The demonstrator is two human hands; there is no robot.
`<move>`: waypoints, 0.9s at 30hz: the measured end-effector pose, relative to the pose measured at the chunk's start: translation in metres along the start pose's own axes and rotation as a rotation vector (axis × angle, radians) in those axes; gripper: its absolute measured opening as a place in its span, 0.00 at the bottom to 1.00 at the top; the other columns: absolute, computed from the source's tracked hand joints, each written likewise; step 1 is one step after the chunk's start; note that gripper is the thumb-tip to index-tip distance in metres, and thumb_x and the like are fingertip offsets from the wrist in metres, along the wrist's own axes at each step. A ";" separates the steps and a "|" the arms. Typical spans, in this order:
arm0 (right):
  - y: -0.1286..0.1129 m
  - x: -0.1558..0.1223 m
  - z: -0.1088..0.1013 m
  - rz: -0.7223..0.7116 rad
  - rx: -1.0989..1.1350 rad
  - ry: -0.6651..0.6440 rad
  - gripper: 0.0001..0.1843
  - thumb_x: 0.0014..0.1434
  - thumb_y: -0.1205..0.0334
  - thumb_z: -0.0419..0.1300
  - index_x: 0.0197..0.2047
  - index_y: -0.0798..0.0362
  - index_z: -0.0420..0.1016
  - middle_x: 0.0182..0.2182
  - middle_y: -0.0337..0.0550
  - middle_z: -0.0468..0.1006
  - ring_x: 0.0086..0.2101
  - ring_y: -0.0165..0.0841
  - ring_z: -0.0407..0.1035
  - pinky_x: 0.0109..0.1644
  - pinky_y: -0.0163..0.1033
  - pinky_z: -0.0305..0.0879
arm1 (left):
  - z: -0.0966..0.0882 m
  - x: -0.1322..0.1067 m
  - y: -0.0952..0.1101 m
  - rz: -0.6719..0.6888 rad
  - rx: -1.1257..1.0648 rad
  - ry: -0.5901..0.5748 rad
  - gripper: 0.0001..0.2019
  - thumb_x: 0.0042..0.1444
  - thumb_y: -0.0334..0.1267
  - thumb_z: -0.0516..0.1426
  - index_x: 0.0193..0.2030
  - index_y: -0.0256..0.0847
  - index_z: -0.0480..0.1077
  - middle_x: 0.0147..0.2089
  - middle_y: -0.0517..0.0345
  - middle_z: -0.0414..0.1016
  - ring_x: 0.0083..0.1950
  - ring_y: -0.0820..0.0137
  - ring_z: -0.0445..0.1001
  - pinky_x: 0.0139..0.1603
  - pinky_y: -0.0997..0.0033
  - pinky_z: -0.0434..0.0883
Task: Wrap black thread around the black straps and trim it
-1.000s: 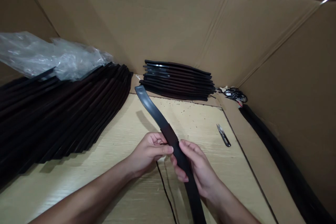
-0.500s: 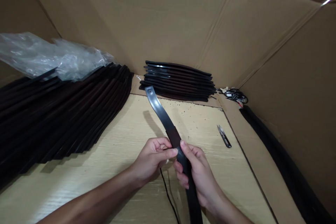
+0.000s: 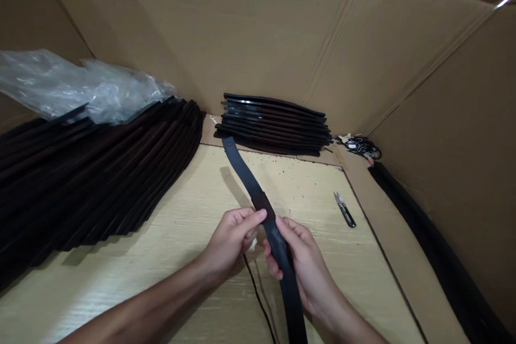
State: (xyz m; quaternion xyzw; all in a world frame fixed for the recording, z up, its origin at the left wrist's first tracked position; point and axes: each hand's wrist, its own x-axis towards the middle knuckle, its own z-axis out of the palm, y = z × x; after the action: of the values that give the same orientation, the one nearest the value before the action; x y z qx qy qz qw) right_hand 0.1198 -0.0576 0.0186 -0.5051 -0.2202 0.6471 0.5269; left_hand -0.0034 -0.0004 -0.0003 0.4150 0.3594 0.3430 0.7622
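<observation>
Strap [image 3: 278, 247] slants far-left to near-right, gripped by right hand [image 3: 302, 252]; left hand [image 3: 233, 236], nearer brown wrap [image 3: 264, 203], pinches its left edge.

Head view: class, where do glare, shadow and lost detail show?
Head view: a pale sheen on the light wooden tabletop at lower left; bright glints on the crumpled clear plastic sheet; a soft shadow left of the curved flat black strip; the fanned pile of long dark strips sinks partly into near-black, blurring its edges together.
</observation>
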 end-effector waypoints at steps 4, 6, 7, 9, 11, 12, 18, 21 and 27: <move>0.002 0.001 -0.001 -0.002 -0.018 0.007 0.22 0.53 0.44 0.64 0.27 0.55 0.65 0.18 0.37 0.74 0.13 0.22 0.62 0.14 0.25 0.54 | 0.000 0.001 -0.001 0.005 -0.001 0.037 0.24 0.52 0.52 0.60 0.19 0.41 0.53 0.15 0.72 0.47 0.17 0.82 0.41 0.18 0.75 0.42; 0.003 0.002 -0.001 -0.001 -0.040 0.014 0.23 0.53 0.43 0.64 0.26 0.55 0.66 0.18 0.38 0.74 0.13 0.22 0.61 0.14 0.26 0.53 | 0.000 0.001 -0.001 0.005 0.003 0.044 0.23 0.51 0.51 0.61 0.19 0.41 0.54 0.15 0.72 0.47 0.16 0.82 0.41 0.17 0.76 0.41; 0.003 0.002 -0.002 0.001 -0.050 0.016 0.23 0.53 0.43 0.64 0.26 0.56 0.66 0.18 0.38 0.74 0.13 0.22 0.61 0.14 0.26 0.53 | 0.000 0.001 -0.002 0.004 0.003 0.045 0.23 0.50 0.51 0.61 0.19 0.41 0.54 0.14 0.72 0.47 0.16 0.82 0.41 0.17 0.76 0.41; 0.003 0.003 -0.002 0.006 -0.060 0.018 0.24 0.53 0.42 0.64 0.25 0.56 0.67 0.18 0.39 0.73 0.13 0.22 0.61 0.14 0.26 0.53 | 0.000 0.002 -0.002 0.006 0.002 0.047 0.23 0.50 0.52 0.61 0.19 0.41 0.54 0.14 0.72 0.47 0.16 0.82 0.41 0.17 0.76 0.41; 0.004 0.003 -0.002 0.011 -0.055 0.024 0.24 0.52 0.42 0.64 0.26 0.56 0.66 0.17 0.39 0.74 0.13 0.22 0.61 0.14 0.26 0.53 | -0.001 0.002 -0.003 0.009 0.005 0.048 0.23 0.49 0.52 0.61 0.19 0.41 0.54 0.14 0.72 0.48 0.16 0.82 0.42 0.17 0.76 0.41; 0.004 0.003 -0.002 0.014 -0.050 0.026 0.24 0.52 0.42 0.64 0.26 0.56 0.66 0.17 0.38 0.74 0.13 0.22 0.61 0.14 0.26 0.53 | -0.001 0.002 -0.003 0.009 0.004 0.048 0.23 0.49 0.52 0.61 0.19 0.41 0.55 0.14 0.72 0.48 0.16 0.82 0.42 0.17 0.76 0.41; 0.001 0.003 0.000 0.014 -0.012 0.019 0.24 0.50 0.42 0.66 0.27 0.55 0.66 0.18 0.37 0.74 0.13 0.22 0.61 0.14 0.25 0.53 | 0.002 0.002 -0.001 -0.007 -0.034 -0.012 0.19 0.47 0.48 0.64 0.22 0.39 0.61 0.15 0.67 0.59 0.15 0.81 0.51 0.18 0.78 0.47; 0.000 0.004 0.000 0.013 -0.006 0.022 0.24 0.50 0.42 0.66 0.27 0.56 0.67 0.17 0.37 0.74 0.13 0.22 0.61 0.14 0.25 0.53 | 0.003 0.001 0.000 -0.026 -0.041 -0.059 0.16 0.45 0.45 0.65 0.26 0.38 0.64 0.18 0.60 0.68 0.18 0.77 0.60 0.19 0.77 0.52; 0.004 0.004 -0.001 -0.003 0.011 -0.011 0.23 0.53 0.44 0.64 0.25 0.58 0.69 0.17 0.38 0.72 0.12 0.20 0.59 0.14 0.25 0.51 | -0.001 0.002 -0.001 -0.008 -0.020 -0.013 0.17 0.47 0.44 0.64 0.21 0.38 0.61 0.13 0.70 0.54 0.16 0.83 0.45 0.18 0.76 0.41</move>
State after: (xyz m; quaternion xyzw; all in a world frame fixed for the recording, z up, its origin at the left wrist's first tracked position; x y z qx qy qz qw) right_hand 0.1190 -0.0553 0.0135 -0.4985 -0.2205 0.6500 0.5295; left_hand -0.0026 0.0012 -0.0025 0.4083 0.3528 0.3407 0.7699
